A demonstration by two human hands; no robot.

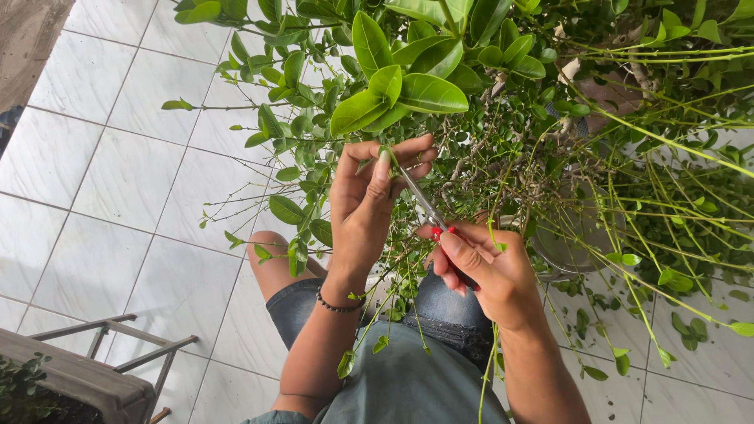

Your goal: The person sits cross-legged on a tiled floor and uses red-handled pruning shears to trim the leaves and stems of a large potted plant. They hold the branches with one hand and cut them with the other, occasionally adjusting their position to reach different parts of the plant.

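While left hand (369,208) pinches stem (386,151), scissors (424,202) meet it.

I am seeing no packages, labels, signs or screens anywhere in this view.

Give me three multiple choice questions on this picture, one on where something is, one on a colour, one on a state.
1. Where is the beaded bracelet? A left wrist B right wrist C floor
2. What colour are the scissors' handles? A blue B red C black
3. What is the left hand doing? A resting on the tiled floor B hanging free C pinching a stem

A: it circles the left wrist. B: red shows by the right hand's thumb. C: fingertips close on a stem of the leafy plant.
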